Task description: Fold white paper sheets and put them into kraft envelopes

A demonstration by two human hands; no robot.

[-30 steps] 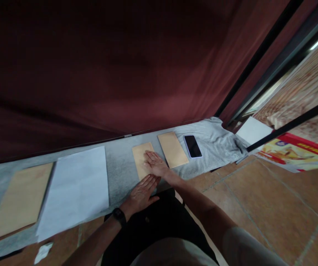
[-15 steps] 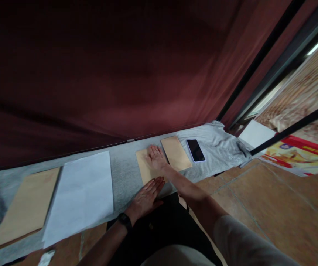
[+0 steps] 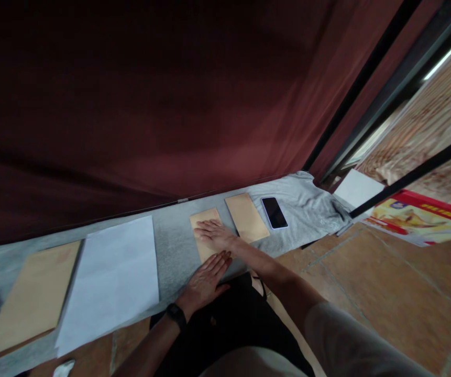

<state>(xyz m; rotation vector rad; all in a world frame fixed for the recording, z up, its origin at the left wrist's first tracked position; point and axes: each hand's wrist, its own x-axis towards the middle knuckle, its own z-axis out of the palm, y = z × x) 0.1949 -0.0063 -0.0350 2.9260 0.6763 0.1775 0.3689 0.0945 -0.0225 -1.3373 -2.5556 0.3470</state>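
A tan envelope (image 3: 200,218) lies on the grey cloth in front of me, partly covered by both hands. My right hand (image 3: 215,234) rests flat across its middle, fingers stretched out and pointing left. At the near end of the envelope, my left hand (image 3: 207,277) lies with its fingers extended over the edge; a dark watch is on that wrist. Just right of them sits a second tan envelope (image 3: 248,217), untouched. Beyond it is a phone (image 3: 274,213) with a dark screen.
White paper sheets (image 3: 111,277) and larger tan envelopes (image 3: 32,293) lie on the grey cloth (image 3: 172,246) to the left. A dark red curtain (image 3: 170,104) hangs behind. At right stand a black pole (image 3: 414,173) and a colourful box (image 3: 417,217) above the tiled floor.
My right hand has slid down and a little left over the envelope, its fingers turning from pointing away to pointing left. My left hand stays at the near edge.
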